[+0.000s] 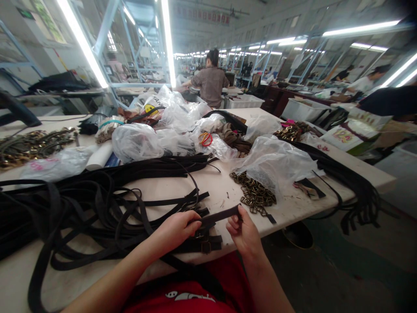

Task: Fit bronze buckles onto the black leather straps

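A dark strap point(220, 214) is stretched between my two hands just above the table's front edge. My left hand point(182, 228) grips it with the thumb on top, and the strap runs out past its fingers. The strap's end is pinched between thumb and finger of my right hand point(243, 228), whose other fingers are curled. Below and left of the strap lie more black straps, one with a metal buckle point(206, 246) on it. Beyond my right hand is a heap of bronze-coloured metal buckles point(252, 194), partly under a clear plastic bag point(273, 163).
Long black straps point(107, 208) spread in loops over the left of the table point(156, 184). Plastic bags point(137, 141) crowd the back. More straps point(355, 187) hang off the right edge. A person point(211, 80) stands beyond, near a white bin point(244, 101).
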Demonstrator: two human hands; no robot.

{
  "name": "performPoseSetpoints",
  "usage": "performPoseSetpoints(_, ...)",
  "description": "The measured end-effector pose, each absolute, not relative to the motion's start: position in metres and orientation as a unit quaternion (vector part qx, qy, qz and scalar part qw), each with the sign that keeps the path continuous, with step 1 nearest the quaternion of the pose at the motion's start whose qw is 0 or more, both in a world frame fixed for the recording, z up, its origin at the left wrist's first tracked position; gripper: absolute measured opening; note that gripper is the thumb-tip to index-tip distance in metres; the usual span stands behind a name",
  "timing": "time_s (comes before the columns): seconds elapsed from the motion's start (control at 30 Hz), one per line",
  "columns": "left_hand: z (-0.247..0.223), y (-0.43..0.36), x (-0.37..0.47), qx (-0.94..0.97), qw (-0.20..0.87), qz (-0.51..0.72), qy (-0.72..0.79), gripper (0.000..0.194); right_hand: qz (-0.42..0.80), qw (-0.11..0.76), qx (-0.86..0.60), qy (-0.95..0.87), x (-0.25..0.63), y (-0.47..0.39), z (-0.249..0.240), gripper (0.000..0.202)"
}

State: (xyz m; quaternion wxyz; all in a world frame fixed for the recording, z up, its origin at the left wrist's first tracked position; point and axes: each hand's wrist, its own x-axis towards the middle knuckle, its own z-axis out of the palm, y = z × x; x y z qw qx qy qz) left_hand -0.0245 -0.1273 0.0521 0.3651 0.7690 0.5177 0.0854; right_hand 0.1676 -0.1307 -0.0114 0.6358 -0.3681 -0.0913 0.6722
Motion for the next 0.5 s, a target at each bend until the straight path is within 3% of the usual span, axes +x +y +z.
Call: performPoseSetpoints(0.5, 0.0463, -0.1262, -0.0229, 0.777, 0.343, 0.091, 0.52, 0.03, 0.682, 0.651, -0.324, -0.071, 0.1743, -0.1312, -0.0139, 0.035)
